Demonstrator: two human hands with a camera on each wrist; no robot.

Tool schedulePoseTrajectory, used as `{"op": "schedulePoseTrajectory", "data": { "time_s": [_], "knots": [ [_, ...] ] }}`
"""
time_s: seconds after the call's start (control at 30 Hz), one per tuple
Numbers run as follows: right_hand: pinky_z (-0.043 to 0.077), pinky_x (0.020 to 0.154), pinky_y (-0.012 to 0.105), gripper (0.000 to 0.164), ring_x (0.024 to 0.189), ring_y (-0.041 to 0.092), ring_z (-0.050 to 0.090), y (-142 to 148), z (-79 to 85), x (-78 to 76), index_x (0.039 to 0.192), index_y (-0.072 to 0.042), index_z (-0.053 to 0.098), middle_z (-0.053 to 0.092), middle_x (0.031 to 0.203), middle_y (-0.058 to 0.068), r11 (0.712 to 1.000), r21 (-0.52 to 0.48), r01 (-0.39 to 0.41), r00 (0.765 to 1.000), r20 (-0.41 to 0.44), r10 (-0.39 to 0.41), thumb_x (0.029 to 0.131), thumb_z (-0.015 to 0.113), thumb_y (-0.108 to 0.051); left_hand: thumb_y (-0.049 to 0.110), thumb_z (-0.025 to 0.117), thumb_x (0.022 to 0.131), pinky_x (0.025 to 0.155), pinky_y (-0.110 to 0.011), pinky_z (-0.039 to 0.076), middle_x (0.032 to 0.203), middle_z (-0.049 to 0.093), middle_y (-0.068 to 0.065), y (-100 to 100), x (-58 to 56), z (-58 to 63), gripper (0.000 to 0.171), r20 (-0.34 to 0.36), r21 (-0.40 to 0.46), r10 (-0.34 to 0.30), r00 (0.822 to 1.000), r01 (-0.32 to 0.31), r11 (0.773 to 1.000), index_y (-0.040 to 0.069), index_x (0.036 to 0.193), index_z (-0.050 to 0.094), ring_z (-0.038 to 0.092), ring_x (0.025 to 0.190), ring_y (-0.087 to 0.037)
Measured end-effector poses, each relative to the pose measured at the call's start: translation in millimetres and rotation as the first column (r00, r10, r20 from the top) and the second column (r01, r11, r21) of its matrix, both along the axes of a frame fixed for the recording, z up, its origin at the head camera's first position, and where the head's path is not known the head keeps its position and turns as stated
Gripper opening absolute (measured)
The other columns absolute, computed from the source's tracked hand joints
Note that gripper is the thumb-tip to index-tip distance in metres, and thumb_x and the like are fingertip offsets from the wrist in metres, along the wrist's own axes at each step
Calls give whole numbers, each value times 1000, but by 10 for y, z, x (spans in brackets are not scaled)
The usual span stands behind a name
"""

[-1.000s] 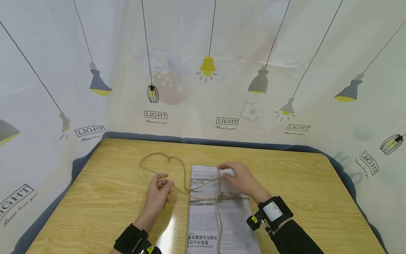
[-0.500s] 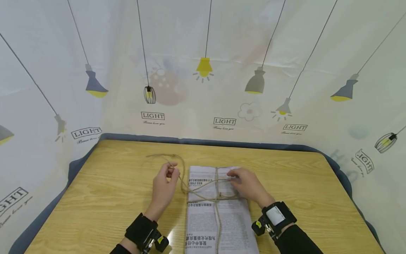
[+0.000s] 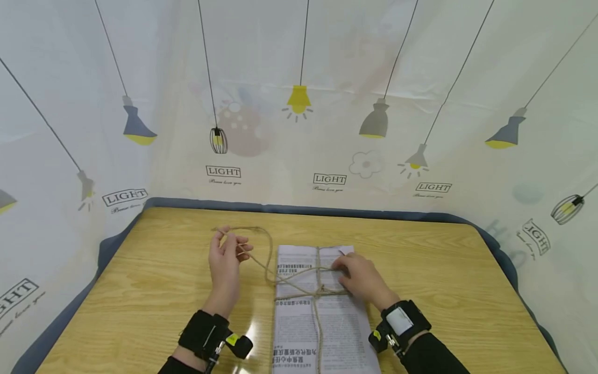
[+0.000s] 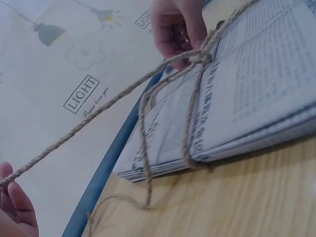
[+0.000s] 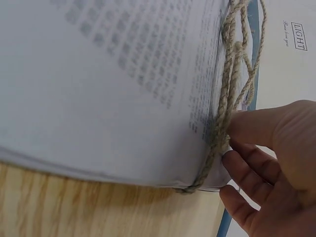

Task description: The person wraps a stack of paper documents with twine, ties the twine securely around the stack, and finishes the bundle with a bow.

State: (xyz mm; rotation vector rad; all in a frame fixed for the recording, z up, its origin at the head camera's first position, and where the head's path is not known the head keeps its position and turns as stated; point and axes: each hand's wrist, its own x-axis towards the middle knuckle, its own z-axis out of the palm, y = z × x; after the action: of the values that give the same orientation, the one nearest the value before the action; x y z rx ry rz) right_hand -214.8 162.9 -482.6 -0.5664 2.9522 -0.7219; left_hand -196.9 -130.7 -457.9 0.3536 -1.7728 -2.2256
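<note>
A stack of folded newspapers (image 3: 296,322) lies on the table, bound lengthwise and crosswise with brown twine (image 4: 106,106). The strands cross at a knot (image 3: 321,291) on top. My left hand (image 3: 226,262), left of the stack, pinches a length of twine, which runs taut from its fingers to the bundle in the left wrist view. Over the upper right of the papers, my right hand (image 3: 364,278) pinches another strand between thumb and curled fingers. In the right wrist view its thumb (image 5: 256,126) presses at the doubled twine by the stack's edge.
A loose twine loop (image 3: 270,244) curves over the wooden table (image 3: 448,280) beyond the left hand. Behind the table's dark blue edge (image 3: 299,209) hangs a pale curtain (image 3: 261,62) printed with lamps. Both wrists wear black straps (image 3: 205,335) with small cameras.
My left hand has moved away from me, first right, then back left, drawing the twine along. My right hand has shifted from the stack's far edge slightly down and right.
</note>
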Motion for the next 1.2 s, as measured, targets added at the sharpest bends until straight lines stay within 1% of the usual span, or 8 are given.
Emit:
{"op": "schedulePoseTrajectory", "data": {
  "time_s": [0.17, 0.33, 0.43, 0.7, 0.83, 0.93, 1.13, 1.2],
  "knots": [
    [50, 84, 38, 17, 92, 18, 63, -13, -6, -12, 100, -13, 70, 66, 98, 3, 1000, 5, 15, 1000, 10, -15, 85, 72, -5, 39, 39, 104, 69, -24, 50, 92, 60, 0, -94, -24, 42, 32, -112, -156, 57, 992, -74, 985, 17, 127, 45, 63, 76, -12],
    [49, 77, 35, 12, 83, 13, 60, -17, -9, -22, 94, -15, 69, 65, 90, 0, 1000, 17, 11, 1000, 8, -11, 86, 72, -7, 15, 41, 105, 62, -22, 47, 97, 63, -7, -84, 28, 116, 26, -335, -417, -9, 942, -140, 898, 6, 125, 55, 61, 71, -16],
    [47, 75, 33, 11, 78, 10, 57, -11, -10, -18, 94, -15, 68, 64, 86, -3, 1000, 22, 17, 1000, 9, -17, 87, 72, -8, 12, 41, 105, 57, -21, 46, 101, 65, -13, -54, -16, 109, 29, -363, -505, -79, 928, -125, 854, 9, 130, 55, 61, 68, -17],
    [42, 67, 29, 7, 69, 9, 48, 2, -55, -23, 86, -15, 66, 57, 78, -4, 999, 41, 18, 1000, 2, -18, 89, 70, -10, 37, 48, 102, 55, -25, 50, 90, 73, -5, 235, -243, 263, 29, -219, -563, -147, 965, -2, 827, 14, 114, 60, 64, 66, -15],
    [41, 67, 30, 7, 69, 10, 47, -2, -57, -22, 87, -14, 62, 55, 79, -2, 998, 56, 3, 1000, -22, -2, 92, 66, -10, 38, 48, 102, 57, -26, 48, 85, 73, -4, 443, -307, 379, 27, -238, -585, -198, 951, 22, 811, 14, 110, 57, 63, 66, -12],
    [40, 66, 29, 9, 69, 10, 47, 0, -54, -17, 88, -14, 59, 55, 79, -2, 999, 42, -15, 999, -35, 16, 94, 63, -10, 36, 47, 103, 52, -26, 43, 85, 73, -1, 587, -330, 395, 24, -223, -598, -298, 928, 111, 794, 15, 111, 56, 62, 69, -16],
    [41, 67, 26, 7, 72, 8, 49, 13, -63, -27, 91, -13, 58, 57, 81, -3, 997, -69, -34, 999, 16, 35, 96, 60, -8, 31, 47, 104, 47, -23, 29, 82, 73, 2, 762, -310, 162, 20, 27, -691, -411, 911, 314, 651, 17, 117, 52, 51, 56, -16],
    [43, 69, 27, 6, 75, 9, 51, 23, -59, -31, 93, -11, 59, 59, 85, -2, 992, -111, -55, 998, 22, 58, 95, 61, -6, 28, 47, 103, 47, -22, 29, 80, 73, 4, 790, -296, 59, 15, 98, -745, -404, 909, 336, 576, 18, 114, 52, 47, 51, -12]
  ]
}}
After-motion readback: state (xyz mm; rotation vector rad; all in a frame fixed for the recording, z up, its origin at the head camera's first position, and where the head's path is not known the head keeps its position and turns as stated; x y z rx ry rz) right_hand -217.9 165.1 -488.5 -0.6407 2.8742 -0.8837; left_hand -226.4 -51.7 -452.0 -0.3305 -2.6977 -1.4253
